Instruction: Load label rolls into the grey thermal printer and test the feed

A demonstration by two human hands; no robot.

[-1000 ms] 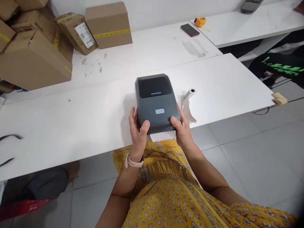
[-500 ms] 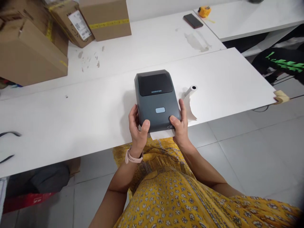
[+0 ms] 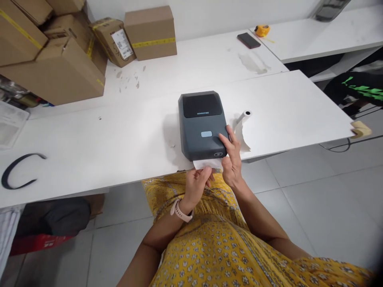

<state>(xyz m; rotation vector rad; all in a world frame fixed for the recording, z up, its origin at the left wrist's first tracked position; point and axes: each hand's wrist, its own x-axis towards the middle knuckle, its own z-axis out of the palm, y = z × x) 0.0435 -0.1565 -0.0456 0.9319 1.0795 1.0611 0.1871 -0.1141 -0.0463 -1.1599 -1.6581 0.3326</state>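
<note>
A dark grey label printer (image 3: 197, 135) with a black window and a pale blue button lies on the white table near its front edge. White paper (image 3: 200, 164) sticks out of its front. My left hand (image 3: 196, 183), a pink band on the wrist, is closed on that paper's edge between thumb and fingers. At the printer's right front corner, my right hand (image 3: 232, 159) rests with fingers stretched out and apart, touching its top and side. Just right of the printer is a small paper roll (image 3: 243, 116) with a torn, curling end.
Cardboard boxes (image 3: 68, 73) are stacked at the back left. A black curved strap (image 3: 8, 171) lies on the table (image 3: 134, 139) at left. Toward the back right are a dark phone (image 3: 249, 40) and a yellow tape measure (image 3: 262, 30). A tan piece (image 3: 361, 129) is on the right corner.
My left hand has let go of the printer's left side and moved to the paper at its front. My right hand's fingers have loosened and straightened on the right side. The view has shifted.
</note>
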